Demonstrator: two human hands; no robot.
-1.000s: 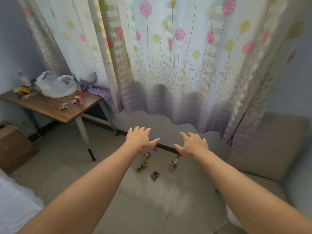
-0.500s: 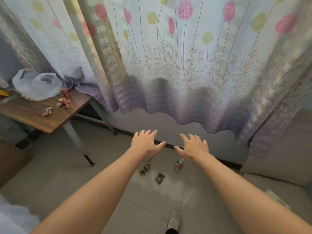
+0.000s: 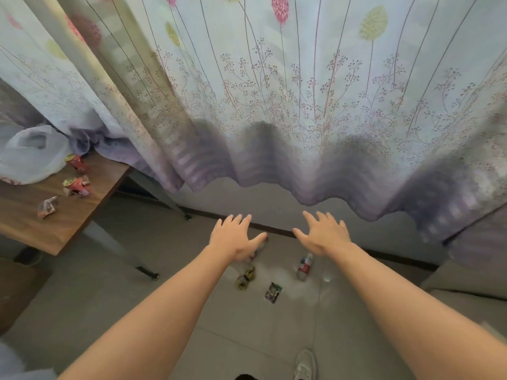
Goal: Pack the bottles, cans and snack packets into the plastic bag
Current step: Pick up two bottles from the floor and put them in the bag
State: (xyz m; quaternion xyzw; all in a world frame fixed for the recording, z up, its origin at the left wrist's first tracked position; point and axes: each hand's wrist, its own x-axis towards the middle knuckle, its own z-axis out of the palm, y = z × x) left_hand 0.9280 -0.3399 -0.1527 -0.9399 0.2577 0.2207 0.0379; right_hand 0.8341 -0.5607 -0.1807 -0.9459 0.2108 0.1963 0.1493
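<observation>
Both my arms stretch forward over the floor. My left hand (image 3: 234,237) and my right hand (image 3: 322,235) are empty, palms down, fingers spread. On the tiles below lie a clear bottle with a red label (image 3: 304,266), a yellow-green snack packet (image 3: 246,278) and a dark green snack packet (image 3: 273,292). A second bottle (image 3: 256,252) is mostly hidden under my left hand. On the wooden table (image 3: 24,226) at the left rests a crumpled white plastic bag (image 3: 30,154), with red snack packets (image 3: 76,185) and a small silver packet (image 3: 48,206) beside it.
A flowered curtain (image 3: 274,105) hangs across the wall ahead, its hem just above my hands. The table's metal leg (image 3: 118,249) slants to the floor. A beige sofa cushion (image 3: 472,292) sits at the right. My shoe (image 3: 306,364) shows at the bottom.
The view has moved forward and turned right: curtain and floor items appear larger, the table has slid left. Both hands stay open and held out, slightly further apart.
</observation>
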